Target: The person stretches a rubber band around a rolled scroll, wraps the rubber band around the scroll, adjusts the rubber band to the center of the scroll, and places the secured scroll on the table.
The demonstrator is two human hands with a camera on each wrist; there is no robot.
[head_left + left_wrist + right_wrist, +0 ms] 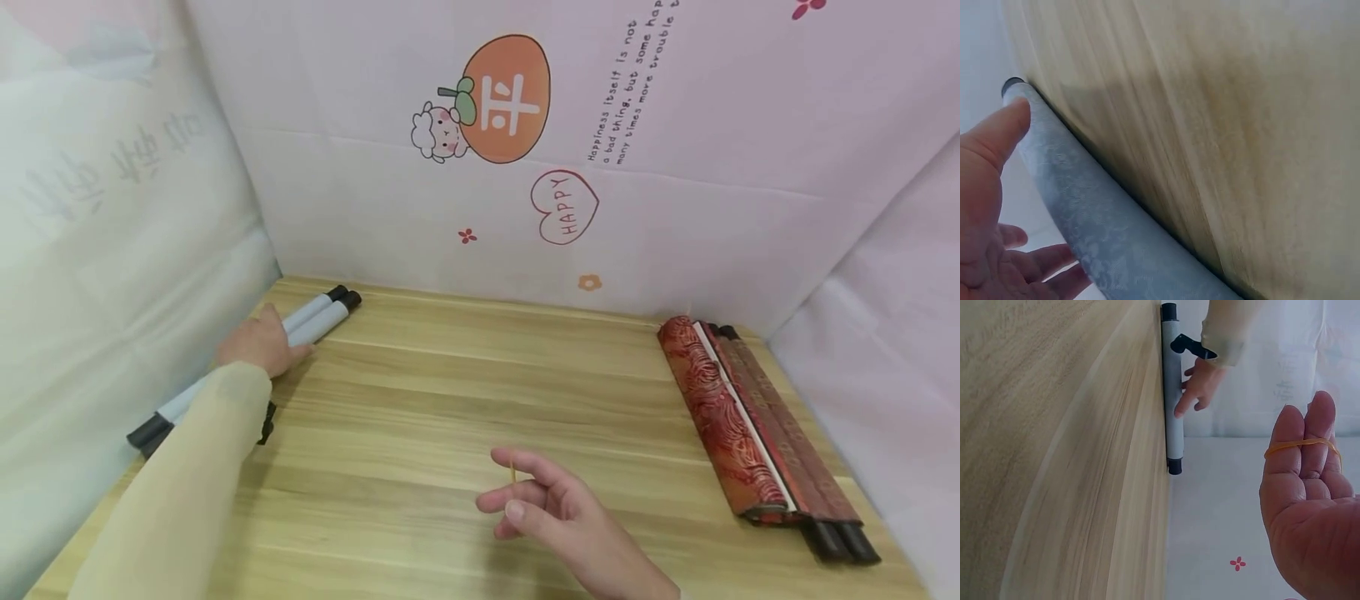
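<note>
Two pale blue-grey scrolls (318, 321) with black end knobs lie side by side along the table's left edge. My left hand (258, 342) rests over them near their middle. In the left wrist view, its thumb (1015, 122) lies along one scroll (1104, 206), and the other fingers are spread loosely at the far side. Over the table's front middle hovers my right hand (547, 508), palm turned inward. A thin yellow-orange rubber band (1300, 444) is looped round its fingers, which stand fairly straight in the right wrist view.
At the table's right edge lie a red-and-orange patterned roll (716, 417) and brown-red scrolls (795, 425) with black knobs. Printed white cloth (375, 183) walls in the wood-grain table (420, 392) at back and sides. A black wrist mount (267, 422) shows beside the left sleeve.
</note>
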